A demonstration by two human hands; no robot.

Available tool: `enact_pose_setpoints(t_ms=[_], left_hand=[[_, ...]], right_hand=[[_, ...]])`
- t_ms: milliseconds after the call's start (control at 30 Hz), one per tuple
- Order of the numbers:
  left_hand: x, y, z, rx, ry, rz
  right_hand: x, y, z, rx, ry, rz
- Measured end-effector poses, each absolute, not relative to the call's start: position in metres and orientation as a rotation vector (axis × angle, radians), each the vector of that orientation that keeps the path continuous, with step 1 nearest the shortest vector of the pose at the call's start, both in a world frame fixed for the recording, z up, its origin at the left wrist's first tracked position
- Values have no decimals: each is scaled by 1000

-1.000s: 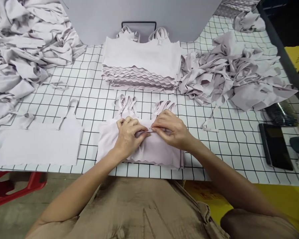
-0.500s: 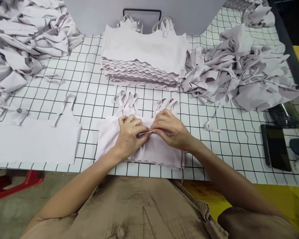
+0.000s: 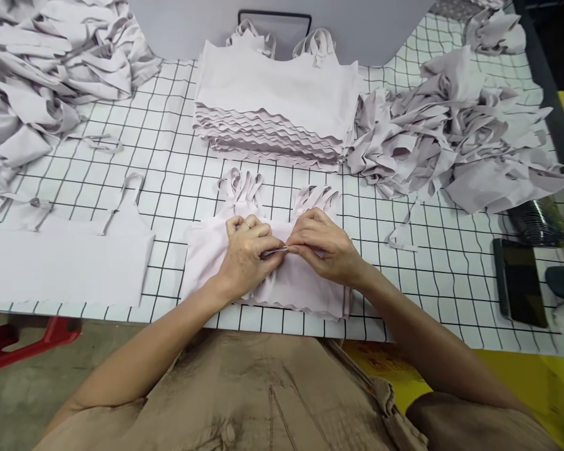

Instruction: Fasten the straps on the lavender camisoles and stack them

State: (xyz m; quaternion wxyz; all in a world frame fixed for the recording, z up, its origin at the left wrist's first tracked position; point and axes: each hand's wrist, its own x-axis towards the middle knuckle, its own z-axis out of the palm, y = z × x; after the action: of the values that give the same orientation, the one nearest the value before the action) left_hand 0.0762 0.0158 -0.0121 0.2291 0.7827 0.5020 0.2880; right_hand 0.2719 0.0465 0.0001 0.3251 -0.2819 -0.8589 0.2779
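Observation:
A stack of pale lilac strappy tops (image 3: pixel 305 291) lies in front of me, loops of its straps fanned out at the far edge. Above its middle, my left hand (image 3: pixel 247 254) pinches a narrow strap (image 3: pixel 273 252) between thumb and forefinger. The fingertips of my right hand (image 3: pixel 326 245) are closed on the same strap's end, almost touching the left fingertips. A small pale fitting seems to sit there, mostly hidden by the fingers. Left of the stack, a single top (image 3: pixel 66 266) is spread flat with its straps pointing away.
A taller stack of tops (image 3: pixel 277 88) stands at the back against a grey panel (image 3: pixel 282 25). Loose garments form heaps on the left (image 3: pixel 51 69) and right (image 3: pixel 451 131). A phone (image 3: pixel 520 282) lies at the right; a red stool (image 3: pixel 32 351) shows below the table edge.
The camera view has shifted slightly. Both hands keep their pinch over the stack, and the fingertips have moved only a little around the strap.

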Motion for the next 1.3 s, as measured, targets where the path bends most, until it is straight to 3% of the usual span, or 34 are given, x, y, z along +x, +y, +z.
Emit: enact_pose_setpoints(t_ms=[1300], left_hand=[[73,15,-16,2267,1273,864]], right_hand=[[275,45,3,-718,-2527,423]])
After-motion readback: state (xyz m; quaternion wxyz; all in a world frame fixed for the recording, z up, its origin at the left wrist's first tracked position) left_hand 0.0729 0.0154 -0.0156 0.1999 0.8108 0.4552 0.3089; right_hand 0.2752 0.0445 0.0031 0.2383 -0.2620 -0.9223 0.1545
